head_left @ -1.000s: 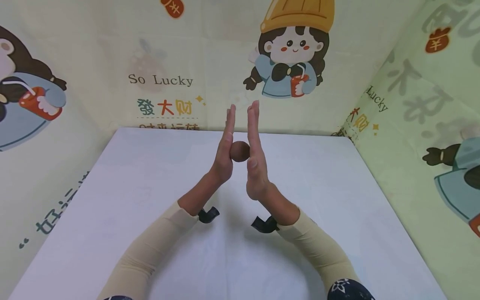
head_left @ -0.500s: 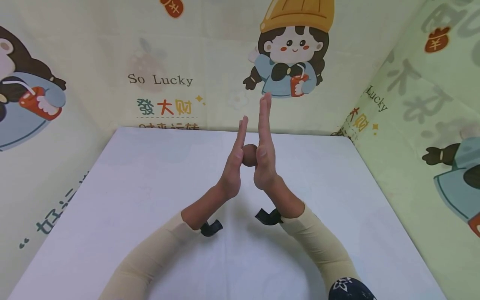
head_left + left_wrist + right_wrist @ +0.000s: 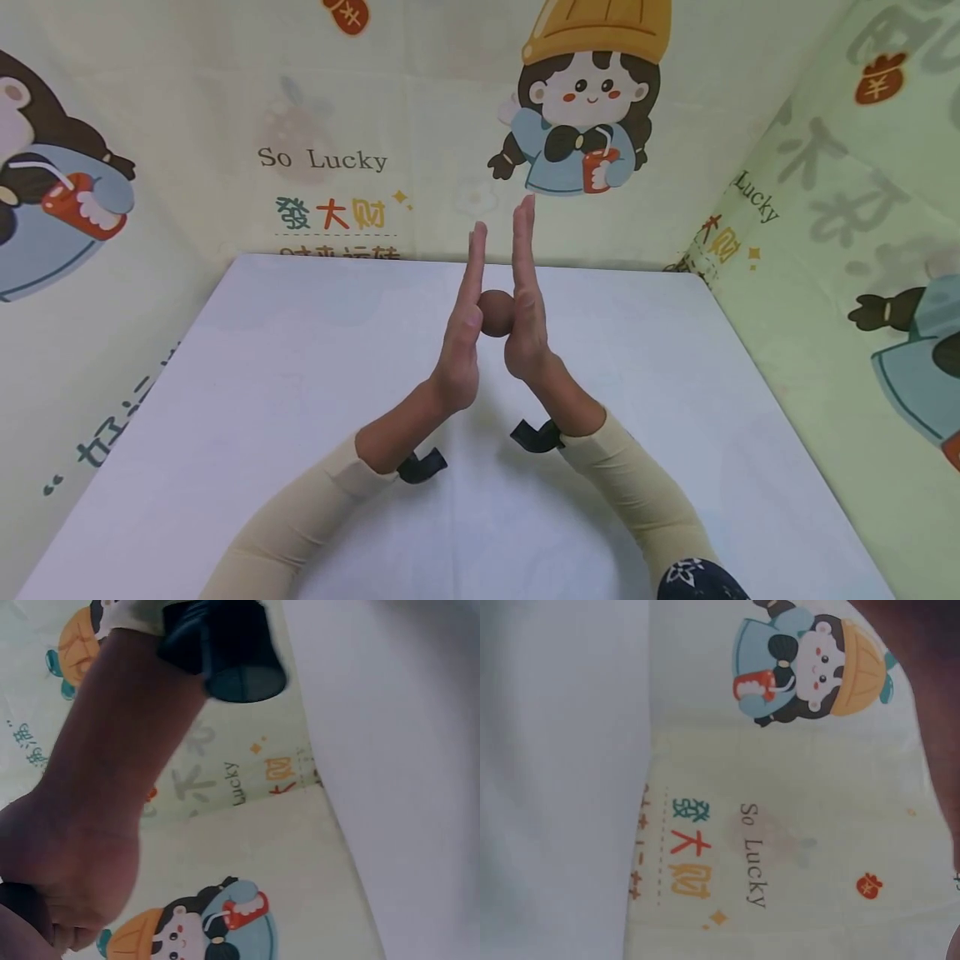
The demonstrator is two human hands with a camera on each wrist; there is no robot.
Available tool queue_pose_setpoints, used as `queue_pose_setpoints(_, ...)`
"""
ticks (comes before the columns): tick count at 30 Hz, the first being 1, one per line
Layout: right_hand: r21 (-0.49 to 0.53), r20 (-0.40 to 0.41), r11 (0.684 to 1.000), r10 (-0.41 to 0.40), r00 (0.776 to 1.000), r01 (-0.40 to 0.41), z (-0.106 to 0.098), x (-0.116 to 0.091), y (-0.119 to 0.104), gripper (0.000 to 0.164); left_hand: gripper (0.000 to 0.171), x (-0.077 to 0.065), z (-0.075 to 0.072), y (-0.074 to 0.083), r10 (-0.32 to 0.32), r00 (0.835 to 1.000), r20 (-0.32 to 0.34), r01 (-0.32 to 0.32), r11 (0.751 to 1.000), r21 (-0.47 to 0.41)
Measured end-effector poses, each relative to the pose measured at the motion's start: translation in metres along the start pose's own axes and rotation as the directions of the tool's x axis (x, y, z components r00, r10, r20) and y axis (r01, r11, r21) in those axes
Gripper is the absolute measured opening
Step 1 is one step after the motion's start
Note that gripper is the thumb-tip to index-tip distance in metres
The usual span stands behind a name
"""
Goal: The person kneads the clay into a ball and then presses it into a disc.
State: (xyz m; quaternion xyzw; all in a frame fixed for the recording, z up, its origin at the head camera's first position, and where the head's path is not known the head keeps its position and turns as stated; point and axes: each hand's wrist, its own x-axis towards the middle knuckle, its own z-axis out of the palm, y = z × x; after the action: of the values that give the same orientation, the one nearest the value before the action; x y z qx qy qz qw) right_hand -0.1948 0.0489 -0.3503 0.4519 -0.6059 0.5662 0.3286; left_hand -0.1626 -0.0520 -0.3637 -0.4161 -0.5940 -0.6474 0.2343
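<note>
A small brown ball [image 3: 496, 313] is pressed between two facing palms, above the table, in the head view. On its left side my left hand [image 3: 461, 333] stands with straight fingers pointing up and away. My right hand [image 3: 529, 321] mirrors it on the other side, fingers also straight, its fingertips reaching a little farther. In the left wrist view the ball [image 3: 22, 906] shows dark at the lower left, beside the heel of the right hand [image 3: 82, 862]. Only a blurred strip of skin borders the right wrist view.
Below the hands lies a white tabletop [image 3: 330, 333]. Cream walls [image 3: 435, 100] printed with cartoon figures and lettering enclose its back and sides. Black straps [image 3: 422, 467] stick out at both wrists.
Both hands and the ball shifted right, the right hand sliding forward and the left back. Over the last half second the right drew back slightly and the left edged forward.
</note>
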Motion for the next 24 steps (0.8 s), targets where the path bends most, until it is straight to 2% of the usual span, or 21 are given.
queue_pose_setpoints(5, 0.008, 0.021, 1.000, 0.012, 1.000, -0.012, 0.004, -0.010, 0.002, 0.087, 0.086, 0.009, -0.003, 0.015, 0.027, 0.999, -0.018, -0.027, 1.000, -0.007)
queue_pose_setpoints(9, 0.015, 0.045, 1.000, 0.016, 0.999, -0.017, 0.008, -0.015, 0.002, 0.088, 0.088, 0.017, -0.007, 0.022, 0.045, 0.998, -0.042, -0.044, 0.999, 0.024)
queue_pose_setpoints(15, 0.041, 0.071, 0.999, 0.031, 0.997, -0.034, 0.013, -0.018, 0.000, 0.091, 0.089, 0.026, -0.013, 0.032, 0.036, 0.997, -0.067, -0.037, 0.999, -0.010)
queue_pose_setpoints(18, 0.047, 0.076, 0.998, 0.037, 0.996, -0.041, 0.015, -0.020, -0.002, 0.092, 0.089, 0.031, -0.016, 0.034, 0.048, 0.995, -0.087, -0.049, 0.999, -0.018)
queue_pose_setpoints(24, 0.024, 0.096, 0.998, 0.055, 0.994, -0.057, 0.019, -0.023, -0.007, 0.096, 0.087, 0.042, -0.025, 0.034, 0.115, 0.982, -0.152, -0.113, 0.993, 0.023)
